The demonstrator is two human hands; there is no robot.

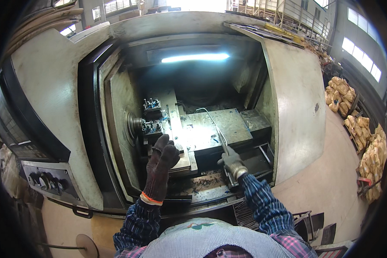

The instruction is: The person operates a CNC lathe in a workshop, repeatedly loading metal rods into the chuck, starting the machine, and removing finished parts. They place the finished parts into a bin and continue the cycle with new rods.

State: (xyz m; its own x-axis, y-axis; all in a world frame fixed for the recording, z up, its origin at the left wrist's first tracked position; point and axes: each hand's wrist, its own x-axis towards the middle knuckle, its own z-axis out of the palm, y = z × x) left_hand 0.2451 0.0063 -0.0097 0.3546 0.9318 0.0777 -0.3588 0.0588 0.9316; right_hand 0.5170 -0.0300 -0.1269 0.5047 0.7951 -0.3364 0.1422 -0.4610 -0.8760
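My left hand (162,155), in a dark knit glove with an orange-edged cuff, is raised in front of the lathe's tool holders (152,126). Its fingers are bent and drawn together; whatever they may hold is hidden. My right hand (233,163), in a pale grey glove, is wrapped around a thin metal rod with a hooked end (213,123). The rod slants up and left over the flat metal slide cover (219,129), its bent tip near the cover's far edge. Left of the tool holders sits the round spindle chuck (134,124).
A lit tube lamp (195,57) shines at the back of the machine. Dark metal chips (208,181) lie in the front tray. The sliding door (112,120) stands at the left, beside a knob panel (51,182). Filled sacks (357,129) are stacked far right.
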